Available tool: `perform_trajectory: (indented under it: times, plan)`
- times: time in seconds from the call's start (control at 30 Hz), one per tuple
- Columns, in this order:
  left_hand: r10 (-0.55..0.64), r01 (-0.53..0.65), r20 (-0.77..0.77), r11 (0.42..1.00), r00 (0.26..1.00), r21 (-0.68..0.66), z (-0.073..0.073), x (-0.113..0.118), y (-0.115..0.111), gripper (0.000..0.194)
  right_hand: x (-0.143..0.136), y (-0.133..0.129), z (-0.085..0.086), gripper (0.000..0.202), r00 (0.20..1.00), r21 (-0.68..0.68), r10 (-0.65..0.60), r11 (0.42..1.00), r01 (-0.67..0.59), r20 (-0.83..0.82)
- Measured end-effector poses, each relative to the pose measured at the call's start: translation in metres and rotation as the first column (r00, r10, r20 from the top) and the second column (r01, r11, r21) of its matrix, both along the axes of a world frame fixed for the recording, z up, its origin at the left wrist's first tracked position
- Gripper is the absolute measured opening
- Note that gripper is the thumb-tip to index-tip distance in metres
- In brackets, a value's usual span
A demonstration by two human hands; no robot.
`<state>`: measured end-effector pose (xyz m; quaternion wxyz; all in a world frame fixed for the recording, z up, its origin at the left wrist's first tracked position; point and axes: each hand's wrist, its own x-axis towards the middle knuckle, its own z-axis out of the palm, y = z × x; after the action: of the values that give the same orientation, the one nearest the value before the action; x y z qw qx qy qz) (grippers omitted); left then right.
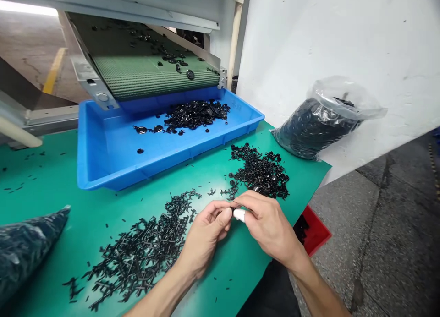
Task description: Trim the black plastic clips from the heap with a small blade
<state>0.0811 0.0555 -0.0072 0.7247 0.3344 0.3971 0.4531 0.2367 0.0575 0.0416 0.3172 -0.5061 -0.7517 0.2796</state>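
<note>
My left hand (211, 227) and my right hand (266, 221) meet over the green table top (220, 266). Between their fingertips is a small black plastic part (233, 210), mostly hidden, which both hands pinch. A white wrap (239, 215) covers one finger of my right hand. To the left of my hands lies a pile of black branched plastic sprues (144, 248). Just beyond them a second heap of small black parts (263, 172) is spread out, some of them round.
A blue tray (113, 172) holds black round parts below a green conveyor belt (147, 74) carrying more. A clear bag (316, 124) of black parts leans at the wall; another filled bag (30, 248) lies left. Below the table's right edge is a red bin (318, 234).
</note>
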Motion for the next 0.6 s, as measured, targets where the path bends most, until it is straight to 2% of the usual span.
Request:
perform_trajectory:
  times: [0.1,0.17,0.3,0.43,0.6]
  plan:
    - [-0.035,0.036,-0.01,0.999,0.999,0.012,-0.001,-0.002,0.0,0.028,0.002,-0.002,0.0,0.042,0.998,-0.005,-0.067,0.998,0.067,-0.008]
    - [-0.029,0.029,-0.039,1.0,0.999,0.0,-0.001,-0.002,-0.001,0.031,0.004,-0.005,0.0,0.046,0.998,-0.004,-0.067,0.998,0.067,0.011]
    - [0.035,-0.039,-0.085,0.998,0.996,-0.041,-0.002,-0.001,-0.003,0.031,0.009,-0.018,-0.001,0.056,0.982,0.007,-0.05,0.999,0.049,0.183]
    - [0.038,-0.04,-0.112,0.999,0.993,-0.021,0.0,0.0,-0.004,0.026,0.013,-0.032,-0.009,0.049,0.942,0.064,-0.076,0.996,0.058,0.326]
    - [-0.068,0.078,-0.172,0.996,0.983,0.05,0.002,0.001,-0.005,0.021,0.014,-0.039,-0.012,0.032,0.884,0.129,-0.119,0.989,0.068,0.453]
